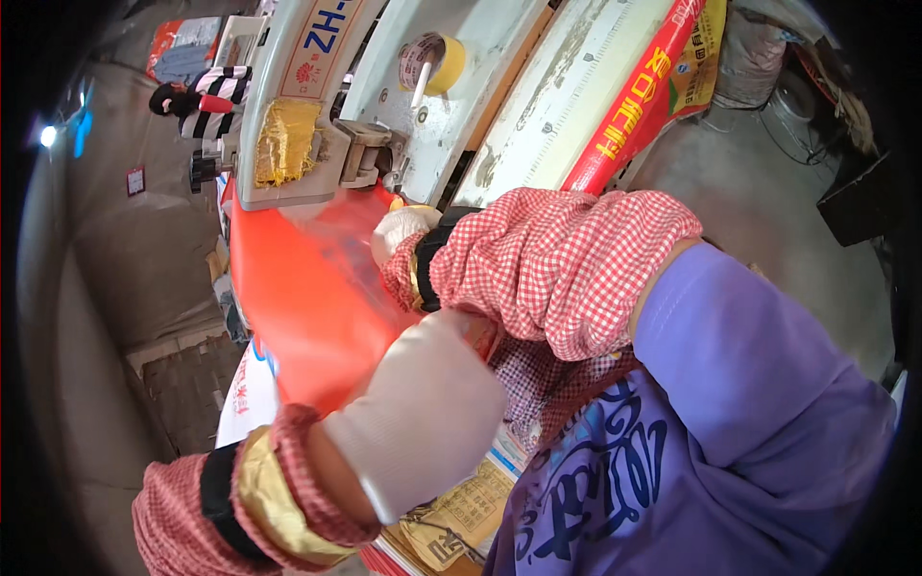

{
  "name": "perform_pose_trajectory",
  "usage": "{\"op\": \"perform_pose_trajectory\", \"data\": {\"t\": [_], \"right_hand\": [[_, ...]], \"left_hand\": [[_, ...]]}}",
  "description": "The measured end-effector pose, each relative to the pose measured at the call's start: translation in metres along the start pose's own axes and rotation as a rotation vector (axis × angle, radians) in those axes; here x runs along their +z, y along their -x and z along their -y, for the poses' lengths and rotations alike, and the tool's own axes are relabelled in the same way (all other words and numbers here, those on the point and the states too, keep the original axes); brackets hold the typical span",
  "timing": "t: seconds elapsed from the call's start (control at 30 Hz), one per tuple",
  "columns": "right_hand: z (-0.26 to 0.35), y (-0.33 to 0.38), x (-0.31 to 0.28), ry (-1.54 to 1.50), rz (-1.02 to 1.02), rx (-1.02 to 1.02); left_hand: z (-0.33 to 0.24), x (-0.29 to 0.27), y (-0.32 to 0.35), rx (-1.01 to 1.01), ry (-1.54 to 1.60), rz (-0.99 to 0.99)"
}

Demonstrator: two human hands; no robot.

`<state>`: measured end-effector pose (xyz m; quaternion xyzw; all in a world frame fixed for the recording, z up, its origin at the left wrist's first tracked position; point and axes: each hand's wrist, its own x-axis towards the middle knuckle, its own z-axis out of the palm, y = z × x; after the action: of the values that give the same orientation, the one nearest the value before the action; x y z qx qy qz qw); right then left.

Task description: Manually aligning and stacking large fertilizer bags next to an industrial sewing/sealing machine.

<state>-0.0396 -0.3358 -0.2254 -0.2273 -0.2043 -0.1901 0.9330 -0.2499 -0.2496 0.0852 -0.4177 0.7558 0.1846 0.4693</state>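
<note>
Gloved hands are feeding red plastic into a machine.
The left hand (pixel 423 408) is pinching the red bag (pixel 303 298), fingers clamped; the right hand (pixel 399 230) is resting by the sealing machine (pixel 317 115), its grip hidden.

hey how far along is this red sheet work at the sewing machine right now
Done: a stack of printed sacks lies flat below the hands, though whether they are finished cannot be told. In hand: the gloved left hand grips the near edge of the red sheet, and the gloved right hand presses it by the sewing machine head. Left: most of the sheet sits this side of the head.
</note>
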Motion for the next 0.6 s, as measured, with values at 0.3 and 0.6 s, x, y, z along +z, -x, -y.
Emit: {"op": "perform_pose_trajectory", "data": {"t": [0.3,0.6], "right_hand": [[0.007,0.001,0.005,0.076,0.03,-0.009],[0.022,0.017,0.017,0.191,0.163,-0.021]], "left_hand": [[0.002,0.021,-0.028,0.116,0.179,-0.276],[0.089,-0.025,0.017,-0.062,0.034,-0.263]]}}
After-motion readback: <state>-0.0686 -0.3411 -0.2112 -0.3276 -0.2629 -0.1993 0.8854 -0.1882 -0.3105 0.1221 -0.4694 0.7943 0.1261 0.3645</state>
